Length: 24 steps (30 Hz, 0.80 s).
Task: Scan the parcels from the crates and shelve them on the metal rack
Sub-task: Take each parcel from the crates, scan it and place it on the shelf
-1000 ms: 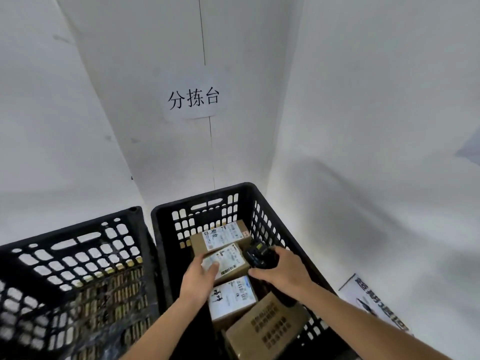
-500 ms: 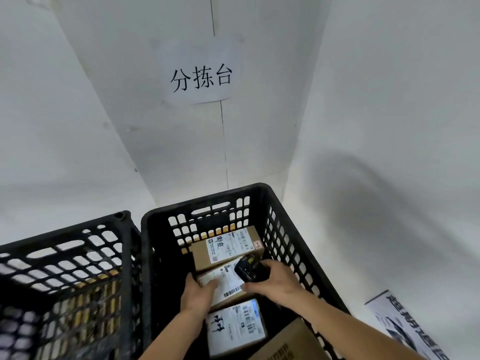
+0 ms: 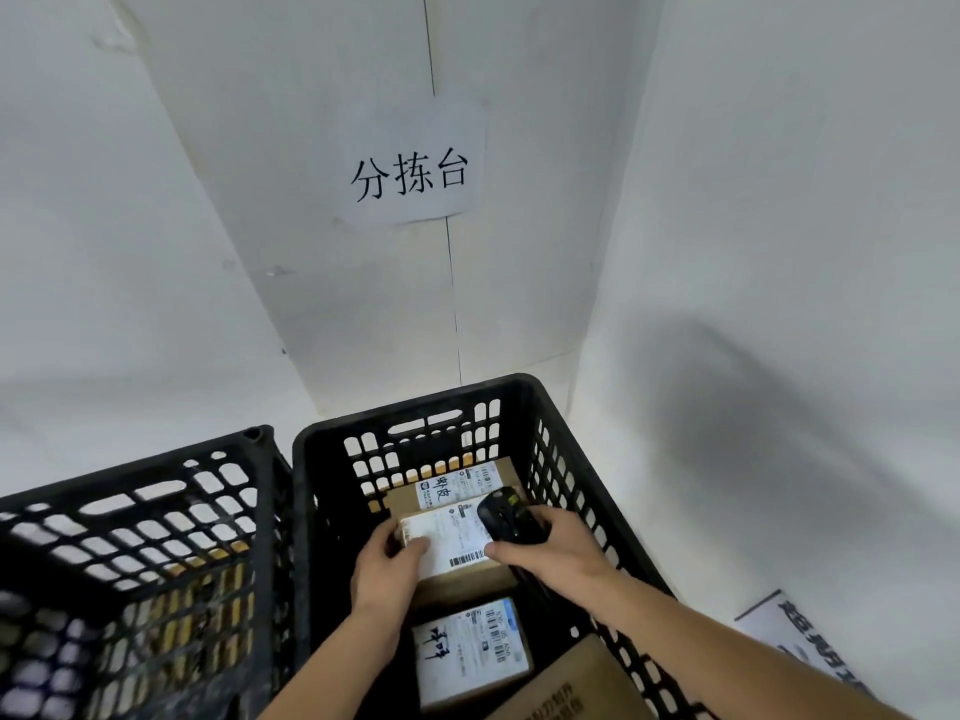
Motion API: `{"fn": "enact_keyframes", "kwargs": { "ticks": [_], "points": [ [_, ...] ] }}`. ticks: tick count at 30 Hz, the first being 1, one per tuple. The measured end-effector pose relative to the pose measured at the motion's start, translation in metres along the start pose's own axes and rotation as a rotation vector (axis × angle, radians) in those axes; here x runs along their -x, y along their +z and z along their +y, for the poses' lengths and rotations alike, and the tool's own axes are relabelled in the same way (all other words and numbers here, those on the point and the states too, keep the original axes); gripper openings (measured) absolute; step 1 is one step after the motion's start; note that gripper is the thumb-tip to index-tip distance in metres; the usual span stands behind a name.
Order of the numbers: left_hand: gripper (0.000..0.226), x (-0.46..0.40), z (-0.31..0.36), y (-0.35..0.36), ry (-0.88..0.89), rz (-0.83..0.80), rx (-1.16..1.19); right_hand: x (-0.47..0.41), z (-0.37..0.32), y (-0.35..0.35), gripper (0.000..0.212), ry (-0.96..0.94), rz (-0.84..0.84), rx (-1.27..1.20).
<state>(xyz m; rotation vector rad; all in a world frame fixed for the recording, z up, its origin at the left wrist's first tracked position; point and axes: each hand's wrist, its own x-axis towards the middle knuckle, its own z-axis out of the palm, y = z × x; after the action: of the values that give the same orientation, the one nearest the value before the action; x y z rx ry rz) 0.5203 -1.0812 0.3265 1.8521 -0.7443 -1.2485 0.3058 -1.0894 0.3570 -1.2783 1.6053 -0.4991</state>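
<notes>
A black plastic crate (image 3: pixel 410 413) stands in the corner with several cardboard parcels inside. My left hand (image 3: pixel 387 571) grips the left end of a brown parcel with a white label (image 3: pixel 452 537), lifted a little above the others. My right hand (image 3: pixel 550 550) holds a black handheld scanner (image 3: pixel 506 514) just over that label's right side. Behind it lies a labelled parcel (image 3: pixel 457 483) against the crate's far wall. Below my hands lies another labelled parcel (image 3: pixel 467 649), and a plain brown box (image 3: pixel 576 683) sits at the bottom right.
A second black crate (image 3: pixel 156 475) stands to the left, touching the first. White walls close in behind and to the right, with a paper sign (image 3: pixel 410 168) on the back wall. A printed sheet (image 3: pixel 800 636) lies on the floor at right.
My left hand has taken the middle parcel by its left end and raised it. My right hand with the scanner has come closer over its label. The camera view has shifted.
</notes>
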Motion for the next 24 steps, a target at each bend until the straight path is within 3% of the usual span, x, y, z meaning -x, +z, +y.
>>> {"fn": "enact_keyframes", "kwargs": {
  "ticks": [6, 11, 14, 22, 24],
  "points": [
    [0.047, 0.059, 0.043, -0.022, 0.215, -0.132, 0.055, 0.068, -0.039, -0.023, 0.031, -0.099, 0.131, -0.011],
    [0.048, 0.121, 0.070, -0.049, 0.314, -0.314, 0.167, 0.156, -0.068, -0.026, 0.032, -0.154, 0.279, -0.059],
    [0.047, 0.170, 0.084, -0.073, 0.406, -0.396, 0.120, 0.222, -0.080, -0.026, 0.036, -0.180, 0.375, -0.082],
    [0.078, 0.310, 0.129, -0.107, 0.626, -0.561, -0.075, 0.400, -0.111, -0.059, 0.040, -0.218, 0.605, -0.163],
    [0.069, 0.348, 0.140, -0.105, 0.648, -0.621, -0.065, 0.447, -0.110, -0.072, 0.038, -0.206, 0.658, -0.190]
  ]
}}
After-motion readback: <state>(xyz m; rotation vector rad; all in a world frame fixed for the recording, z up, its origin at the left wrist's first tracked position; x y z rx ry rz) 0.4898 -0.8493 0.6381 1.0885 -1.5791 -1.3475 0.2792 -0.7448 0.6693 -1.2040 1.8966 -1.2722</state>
